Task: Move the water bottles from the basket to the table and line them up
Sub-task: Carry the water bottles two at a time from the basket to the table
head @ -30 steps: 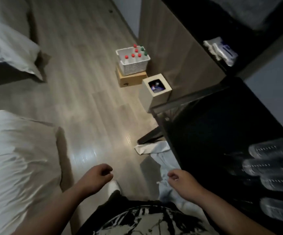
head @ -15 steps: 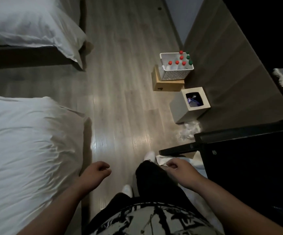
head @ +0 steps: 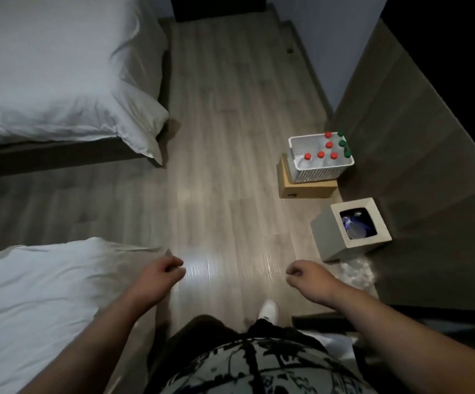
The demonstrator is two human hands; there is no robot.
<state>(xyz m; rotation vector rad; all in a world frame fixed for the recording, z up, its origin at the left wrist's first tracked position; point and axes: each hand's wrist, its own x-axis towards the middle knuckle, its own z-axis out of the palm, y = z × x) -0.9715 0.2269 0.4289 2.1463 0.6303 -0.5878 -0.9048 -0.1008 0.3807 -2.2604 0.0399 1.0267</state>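
A white perforated basket (head: 313, 173) sits on a brown cardboard box (head: 305, 189) on the floor at the right, by the wooden wall panel. Several clear water bottles (head: 321, 155) stand in it, most with red caps and three with green caps. My left hand (head: 161, 273) hangs over the floor beside the near bed, fingers curled, holding nothing. My right hand (head: 305, 275) is also loosely closed and empty, well short of the basket. The table is out of view apart from a dark edge (head: 321, 321) at the lower right.
Two beds with white covers lie at the left, one far (head: 60, 75) and one near (head: 46, 302). A square beige bin (head: 344, 237) with rubbish stands between me and the basket. Crumpled plastic (head: 358, 273) lies by it. Wooden floor runs down the middle.
The view has swung left and away from the table, whose laid-down bottles are no longer visible. The basket now sits closer. Both hands have risen in the view, still empty.
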